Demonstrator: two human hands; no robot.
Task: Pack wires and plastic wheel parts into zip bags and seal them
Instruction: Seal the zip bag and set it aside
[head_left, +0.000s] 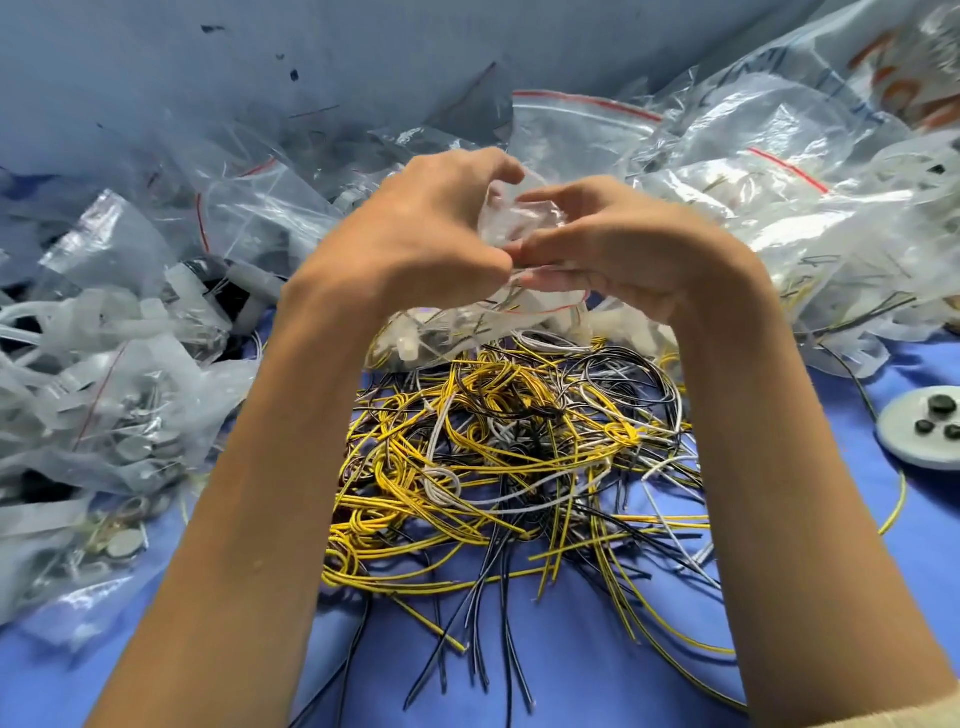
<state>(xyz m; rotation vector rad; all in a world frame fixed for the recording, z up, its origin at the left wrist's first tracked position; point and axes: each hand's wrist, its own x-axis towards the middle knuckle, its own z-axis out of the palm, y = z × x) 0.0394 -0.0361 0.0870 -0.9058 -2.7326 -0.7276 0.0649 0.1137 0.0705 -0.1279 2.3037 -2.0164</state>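
Above the tangle, the left hand and right hand both curl their fingers around a small clear zip bag, pinching it where the thumbs meet. Whether they are opening or sealing it I cannot tell. Below lies a loose heap of yellow, black and white wires, not yet packed. Filled bags pile up at either side on the blue cloth, so the job looks partway done.
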